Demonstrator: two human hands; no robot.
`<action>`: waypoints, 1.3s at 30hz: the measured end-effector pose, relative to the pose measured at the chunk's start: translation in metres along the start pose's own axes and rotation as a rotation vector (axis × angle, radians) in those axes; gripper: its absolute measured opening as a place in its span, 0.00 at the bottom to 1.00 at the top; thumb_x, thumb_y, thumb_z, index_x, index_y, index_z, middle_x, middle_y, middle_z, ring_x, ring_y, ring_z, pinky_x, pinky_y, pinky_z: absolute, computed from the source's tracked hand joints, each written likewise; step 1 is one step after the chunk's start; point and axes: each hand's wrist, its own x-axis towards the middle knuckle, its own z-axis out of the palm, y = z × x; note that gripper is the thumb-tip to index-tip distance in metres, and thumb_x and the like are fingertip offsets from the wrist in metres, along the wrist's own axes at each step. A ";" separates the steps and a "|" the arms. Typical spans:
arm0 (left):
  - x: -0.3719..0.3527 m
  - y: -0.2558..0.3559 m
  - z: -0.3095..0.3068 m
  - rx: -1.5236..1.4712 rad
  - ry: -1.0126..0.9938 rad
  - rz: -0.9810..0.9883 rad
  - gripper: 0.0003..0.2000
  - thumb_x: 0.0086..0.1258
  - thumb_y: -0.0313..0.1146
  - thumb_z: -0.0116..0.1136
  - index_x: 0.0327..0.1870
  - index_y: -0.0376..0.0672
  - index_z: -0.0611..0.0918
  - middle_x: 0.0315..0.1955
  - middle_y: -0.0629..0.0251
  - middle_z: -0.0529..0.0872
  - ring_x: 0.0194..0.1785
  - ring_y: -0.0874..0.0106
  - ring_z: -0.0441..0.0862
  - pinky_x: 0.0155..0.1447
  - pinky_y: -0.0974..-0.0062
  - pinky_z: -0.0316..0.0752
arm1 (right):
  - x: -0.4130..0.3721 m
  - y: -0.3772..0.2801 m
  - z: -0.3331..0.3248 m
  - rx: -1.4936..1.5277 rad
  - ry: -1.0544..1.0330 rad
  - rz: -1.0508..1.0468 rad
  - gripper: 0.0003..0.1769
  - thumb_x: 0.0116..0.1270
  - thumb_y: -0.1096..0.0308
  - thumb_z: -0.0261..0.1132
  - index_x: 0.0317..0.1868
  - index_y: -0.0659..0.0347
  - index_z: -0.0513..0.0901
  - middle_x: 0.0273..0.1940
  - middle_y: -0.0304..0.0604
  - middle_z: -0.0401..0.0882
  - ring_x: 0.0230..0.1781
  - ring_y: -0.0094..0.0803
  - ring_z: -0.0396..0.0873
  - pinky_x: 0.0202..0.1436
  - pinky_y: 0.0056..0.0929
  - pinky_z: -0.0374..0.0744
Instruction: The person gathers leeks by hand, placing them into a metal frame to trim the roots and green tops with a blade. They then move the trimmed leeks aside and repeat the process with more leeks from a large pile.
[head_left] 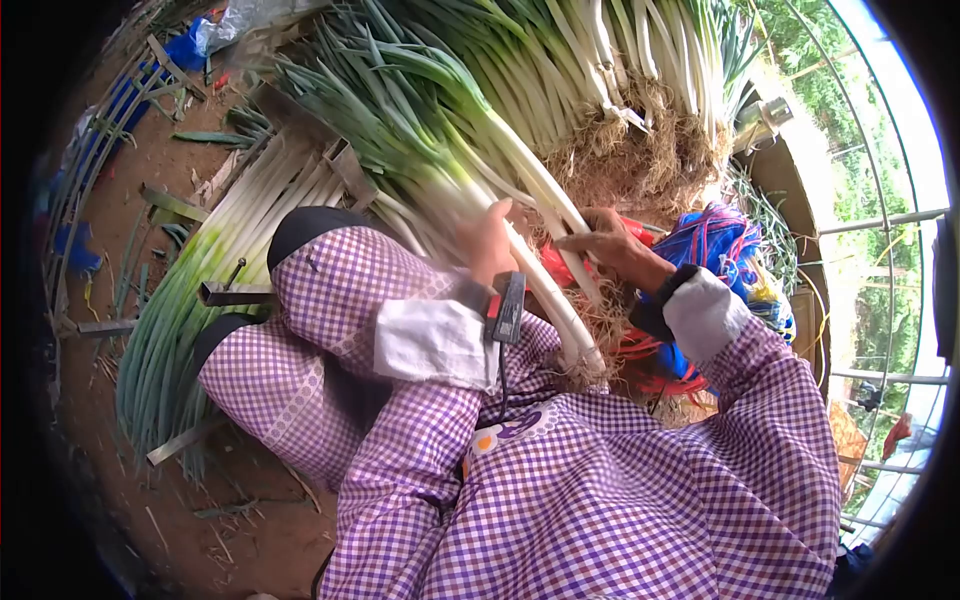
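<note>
Long green onions (pixel 455 165) with white stalks and green leaves stretch across my lap from the upper left. My left hand (pixel 487 245) is closed around white stalks near the middle of the bundle; it is partly smeared by motion and its fingers are mostly hidden. Just to its right, my right hand (pixel 620 250) pinches the white lower part of a green onion stalk (pixel 548 195) above its roots. One thick stalk (pixel 560 310) slants below both hands, its stringy roots (pixel 585 370) close to my apron.
A pile of green onions (pixel 600 60) with brown roots lies at the back. More green onions (pixel 180 330) rest on a metal frame (pixel 345 170) at left. Blue and red twine (pixel 725 245) is heaped at right, near a cardboard box (pixel 785 190). Leaf scraps litter the soil.
</note>
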 end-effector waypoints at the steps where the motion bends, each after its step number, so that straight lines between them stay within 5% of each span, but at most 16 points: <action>1: -0.003 0.004 0.003 -0.030 0.003 0.020 0.16 0.63 0.26 0.71 0.48 0.29 0.80 0.38 0.50 0.89 0.35 0.62 0.89 0.36 0.65 0.87 | 0.009 -0.006 -0.006 -0.052 0.038 -0.027 0.20 0.64 0.64 0.74 0.51 0.67 0.86 0.31 0.37 0.84 0.24 0.19 0.78 0.24 0.23 0.73; 3: -0.018 0.012 0.009 0.023 0.023 0.020 0.14 0.62 0.25 0.71 0.44 0.30 0.81 0.32 0.54 0.88 0.31 0.64 0.88 0.35 0.68 0.86 | 0.041 -0.006 -0.012 -0.097 0.100 -0.031 0.21 0.62 0.62 0.76 0.50 0.68 0.85 0.30 0.39 0.83 0.24 0.21 0.79 0.24 0.24 0.74; 7: 0.002 -0.004 0.000 0.012 0.016 0.105 0.13 0.61 0.28 0.73 0.41 0.33 0.82 0.26 0.60 0.85 0.25 0.67 0.84 0.29 0.70 0.81 | 0.171 0.093 -0.005 -0.326 0.280 -0.226 0.23 0.56 0.61 0.78 0.47 0.68 0.86 0.32 0.45 0.86 0.30 0.30 0.84 0.32 0.33 0.82; 8: 0.012 -0.010 -0.005 0.022 0.008 0.130 0.13 0.61 0.29 0.74 0.41 0.33 0.82 0.25 0.61 0.84 0.24 0.67 0.83 0.28 0.70 0.79 | 0.182 0.096 0.004 -0.416 0.337 -0.182 0.26 0.52 0.54 0.79 0.49 0.60 0.88 0.38 0.55 0.89 0.42 0.51 0.89 0.48 0.48 0.84; 11: 0.013 -0.011 -0.005 0.050 0.027 0.151 0.15 0.62 0.33 0.76 0.41 0.35 0.82 0.24 0.62 0.83 0.23 0.69 0.82 0.26 0.70 0.77 | 0.213 0.121 0.024 -0.587 0.431 -0.203 0.22 0.57 0.54 0.76 0.46 0.59 0.88 0.42 0.57 0.88 0.45 0.56 0.87 0.52 0.51 0.81; 14: 0.012 -0.009 -0.002 0.047 0.044 0.104 0.17 0.62 0.36 0.77 0.43 0.36 0.82 0.24 0.62 0.83 0.23 0.69 0.82 0.26 0.70 0.77 | 0.164 0.059 0.029 -0.547 0.346 -0.210 0.21 0.64 0.52 0.71 0.48 0.60 0.86 0.42 0.56 0.88 0.46 0.50 0.88 0.49 0.47 0.83; 16: 0.011 -0.010 0.003 0.021 0.068 0.077 0.18 0.63 0.38 0.77 0.43 0.36 0.81 0.25 0.62 0.83 0.24 0.69 0.82 0.28 0.69 0.78 | 0.110 0.010 0.021 -0.356 0.005 -0.129 0.26 0.70 0.51 0.67 0.54 0.68 0.85 0.41 0.49 0.87 0.44 0.37 0.86 0.47 0.38 0.82; 19: -0.005 0.001 0.017 -0.048 0.113 0.038 0.19 0.64 0.41 0.77 0.43 0.37 0.81 0.29 0.61 0.84 0.27 0.68 0.82 0.32 0.67 0.79 | 0.009 -0.033 0.018 0.201 -0.322 -0.109 0.31 0.74 0.49 0.67 0.60 0.72 0.80 0.45 0.45 0.86 0.48 0.31 0.84 0.49 0.34 0.83; 20: 0.000 -0.003 0.013 0.053 0.096 0.034 0.20 0.65 0.42 0.76 0.43 0.36 0.81 0.32 0.60 0.84 0.31 0.66 0.82 0.36 0.66 0.79 | -0.003 -0.009 0.022 0.052 -0.268 -0.289 0.30 0.73 0.51 0.69 0.60 0.71 0.79 0.44 0.45 0.86 0.47 0.31 0.85 0.47 0.34 0.84; 22: -0.021 0.014 0.019 0.074 0.058 -0.095 0.20 0.65 0.43 0.77 0.44 0.35 0.82 0.33 0.60 0.84 0.32 0.66 0.82 0.36 0.65 0.78 | -0.024 -0.016 0.034 -0.085 -0.229 -0.309 0.28 0.72 0.55 0.71 0.59 0.71 0.77 0.43 0.44 0.86 0.45 0.30 0.86 0.46 0.32 0.85; 24: 0.005 -0.004 0.007 0.240 0.046 0.020 0.21 0.72 0.49 0.69 0.45 0.36 0.81 0.33 0.58 0.84 0.32 0.64 0.84 0.37 0.62 0.80 | -0.050 -0.046 0.044 -0.058 -0.257 0.001 0.26 0.71 0.57 0.73 0.58 0.70 0.77 0.42 0.44 0.86 0.43 0.29 0.86 0.45 0.30 0.85; 27: 0.003 -0.004 0.001 -0.101 -0.024 -0.148 0.24 0.79 0.55 0.57 0.47 0.37 0.81 0.34 0.56 0.86 0.34 0.60 0.85 0.39 0.58 0.82 | -0.053 -0.033 0.047 0.099 -0.244 -0.007 0.24 0.72 0.59 0.72 0.56 0.70 0.77 0.40 0.43 0.86 0.39 0.28 0.87 0.45 0.29 0.85; 28: -0.003 0.000 0.005 -0.113 0.001 -0.156 0.26 0.84 0.55 0.45 0.51 0.36 0.79 0.37 0.54 0.86 0.39 0.56 0.87 0.45 0.54 0.83 | -0.053 -0.030 0.049 0.234 -0.267 -0.038 0.24 0.74 0.59 0.70 0.58 0.70 0.76 0.41 0.43 0.86 0.40 0.28 0.86 0.46 0.28 0.85; 39: -0.014 -0.003 0.003 -0.225 -0.052 -0.256 0.25 0.87 0.50 0.39 0.53 0.31 0.75 0.42 0.47 0.84 0.44 0.50 0.85 0.54 0.50 0.84 | -0.053 -0.037 0.057 0.082 -0.180 -0.120 0.29 0.77 0.56 0.67 0.66 0.68 0.73 0.50 0.43 0.84 0.47 0.26 0.83 0.50 0.29 0.84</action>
